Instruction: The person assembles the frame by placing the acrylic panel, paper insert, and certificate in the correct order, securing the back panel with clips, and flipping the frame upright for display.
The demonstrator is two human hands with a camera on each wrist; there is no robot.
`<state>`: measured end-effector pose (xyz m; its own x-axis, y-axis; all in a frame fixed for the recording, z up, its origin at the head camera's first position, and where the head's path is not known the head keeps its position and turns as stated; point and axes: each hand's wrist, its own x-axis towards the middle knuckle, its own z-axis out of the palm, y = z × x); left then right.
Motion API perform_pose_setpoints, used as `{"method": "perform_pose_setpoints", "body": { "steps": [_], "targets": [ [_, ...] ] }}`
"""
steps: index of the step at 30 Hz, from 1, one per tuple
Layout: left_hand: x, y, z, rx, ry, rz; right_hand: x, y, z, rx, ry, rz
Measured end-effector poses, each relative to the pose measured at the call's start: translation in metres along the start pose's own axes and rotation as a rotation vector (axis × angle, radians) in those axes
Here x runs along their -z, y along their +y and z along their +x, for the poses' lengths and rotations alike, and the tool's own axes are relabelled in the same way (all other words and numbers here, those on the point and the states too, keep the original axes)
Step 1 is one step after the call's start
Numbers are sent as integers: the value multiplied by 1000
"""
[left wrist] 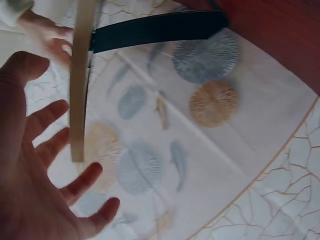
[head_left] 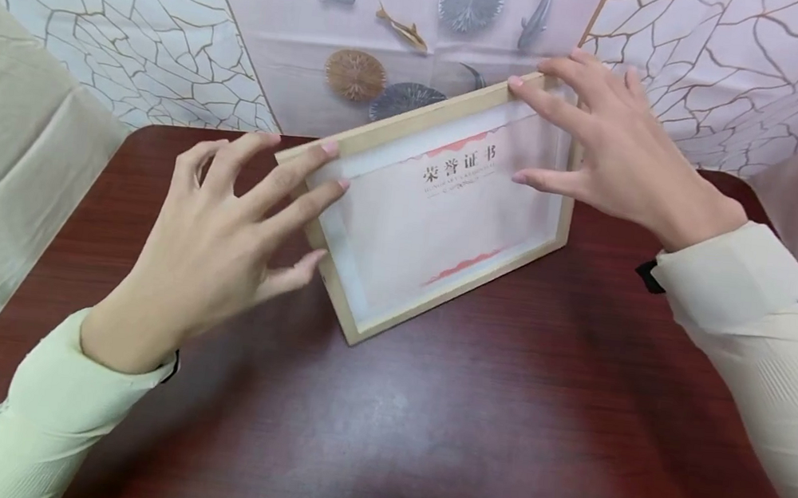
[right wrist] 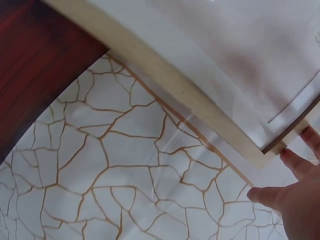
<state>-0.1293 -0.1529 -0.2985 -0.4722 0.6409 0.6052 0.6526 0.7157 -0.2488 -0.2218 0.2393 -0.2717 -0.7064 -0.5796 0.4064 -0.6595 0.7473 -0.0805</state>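
Note:
A light wooden picture frame [head_left: 453,290] stands tilted on the dark red table. Behind its clear front lies a certificate [head_left: 438,221] with red trim and Chinese characters. My left hand [head_left: 228,224] is at the frame's upper left corner, fingers spread, two fingertips against or just before the front. On the top edge near the right corner rest fingertips of my right hand [head_left: 612,137], the thumb in front of the glazing. Seen from the side in the left wrist view, the frame has a dark support leg [left wrist: 160,31] sticking out from its back.
The glossy table [head_left: 496,443] spreads around the frame. Behind it hangs a cloth [head_left: 301,63] printed with fish and round leaf shapes, flanked by white panels [head_left: 769,76] with gold crackle lines. Pale fabric [head_left: 1,187] borders the left side.

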Motion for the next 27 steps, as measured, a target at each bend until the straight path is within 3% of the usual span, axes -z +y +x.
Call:
{"method": "perform_pose_setpoints", "body": {
  "steps": [4,13,19,27],
  "targets": [
    [-13,-11,1,40,-36,55,-1,0,-10,17,4,-56],
    [-40,-30,11,119,-120,80,-7,3,-32,184,116,-114],
    [-51,-41,19,116,-148,53,-1,2,-44,199,58,-187],
    [-55,-42,23,141,-171,12,3,5,-48,194,12,-237]
  ]
}}
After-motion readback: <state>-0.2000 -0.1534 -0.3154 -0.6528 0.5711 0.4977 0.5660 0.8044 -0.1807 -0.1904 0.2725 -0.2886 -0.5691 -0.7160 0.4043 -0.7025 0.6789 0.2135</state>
